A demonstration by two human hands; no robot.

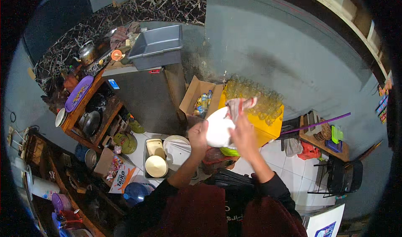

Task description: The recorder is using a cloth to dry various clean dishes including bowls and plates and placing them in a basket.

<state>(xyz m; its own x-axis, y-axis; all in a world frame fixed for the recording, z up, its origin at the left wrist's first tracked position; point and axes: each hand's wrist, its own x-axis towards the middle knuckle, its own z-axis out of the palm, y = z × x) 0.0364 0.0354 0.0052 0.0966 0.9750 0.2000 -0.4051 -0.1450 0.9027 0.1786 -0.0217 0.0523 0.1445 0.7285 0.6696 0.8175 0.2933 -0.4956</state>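
My left hand (198,137) grips the near left rim of a white dish (217,130), a plate or shallow bowl that is overexposed in the light. On the dish's right side is my right hand (245,135), blurred, with a red-and-white striped cloth (238,106) bunched in it and sticking out past the fingers. The dish is held up in front of my chest. Below and left on the floor, a grey tub (147,168) holds white plates (177,149), a cream rectangular dish (155,148) and a round cream bowl (156,166).
Glass cups (251,92) stand packed on a yellow crate (267,127) beyond my hands. Beside it sits an open cardboard box (197,86) with bottles. A grey bin (157,48) tops a dark cabinet (144,102). A black folding chair (345,177) is at right, a blue water jug (138,191) at left.
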